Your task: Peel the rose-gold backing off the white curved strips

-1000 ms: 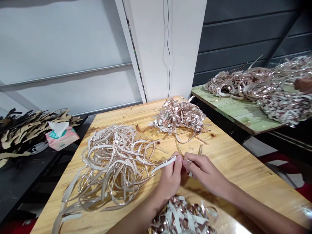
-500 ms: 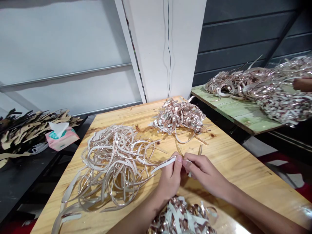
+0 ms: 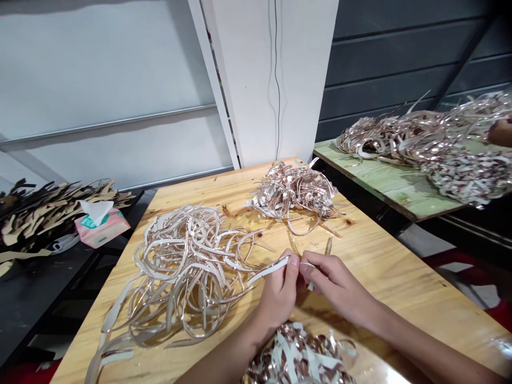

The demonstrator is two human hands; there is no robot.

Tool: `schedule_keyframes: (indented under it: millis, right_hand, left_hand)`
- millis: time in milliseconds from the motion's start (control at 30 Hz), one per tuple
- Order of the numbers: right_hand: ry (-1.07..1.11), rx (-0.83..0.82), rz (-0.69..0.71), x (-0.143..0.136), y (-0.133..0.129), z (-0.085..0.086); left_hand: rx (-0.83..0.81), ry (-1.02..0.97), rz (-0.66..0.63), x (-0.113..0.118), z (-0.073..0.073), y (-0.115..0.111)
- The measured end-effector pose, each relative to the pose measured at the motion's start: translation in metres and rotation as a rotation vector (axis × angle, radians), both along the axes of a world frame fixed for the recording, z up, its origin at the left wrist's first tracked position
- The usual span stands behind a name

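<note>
My left hand (image 3: 280, 282) pinches a narrow strip (image 3: 269, 270), white on one face and shiny rose-gold on its edge, between thumb and fingers. The strip runs left toward a loose tangle of similar strips (image 3: 188, 261) on the wooden table. Close against it, my right hand (image 3: 334, 280) is closed in a pinch, with a short white strip end (image 3: 310, 286) showing below its fingers. The fingertips hide where the strip passes between the hands. Below my wrists lies a heap of short curled white and rose-gold pieces (image 3: 298, 357).
Farther back on the wooden table (image 3: 384, 277) is a second pile of shiny strips (image 3: 296, 192). A tissue box (image 3: 102, 226) stands on the dark table at left, beside brown and black strips (image 3: 60, 210). At right, a co-worker's hand (image 3: 501, 132) is over strips on a green table (image 3: 384, 184).
My hands and the strip stay almost exactly where they were. The co-worker's hand at the far right has shifted slightly right.
</note>
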State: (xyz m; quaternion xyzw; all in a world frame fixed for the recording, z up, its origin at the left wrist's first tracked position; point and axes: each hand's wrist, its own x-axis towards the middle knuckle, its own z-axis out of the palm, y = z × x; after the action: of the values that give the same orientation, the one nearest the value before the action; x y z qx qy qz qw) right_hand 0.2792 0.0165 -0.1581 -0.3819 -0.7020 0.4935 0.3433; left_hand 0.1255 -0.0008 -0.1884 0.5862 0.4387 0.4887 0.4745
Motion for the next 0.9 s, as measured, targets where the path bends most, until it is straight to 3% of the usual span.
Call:
schedule_keyframes:
  millis: [333,667,900]
  right_hand:
    - [0.058,-0.066,-0.023,0.0005,-0.0018,-0.0005]
    - [0.28,-0.267,-0.06,-0.002,0.0022,-0.0046]
    - [0.613,-0.438,-0.118,-0.0041,0.0072,-0.005]
  left_hand:
    - [0.103,0.095,0.021,-0.0011,-0.0008,-0.0007]
    - [0.104,0.052,0.01,-0.002,-0.0038,-0.002]
    - [0.102,-0.059,-0.02,0.0012,0.0009,-0.0009]
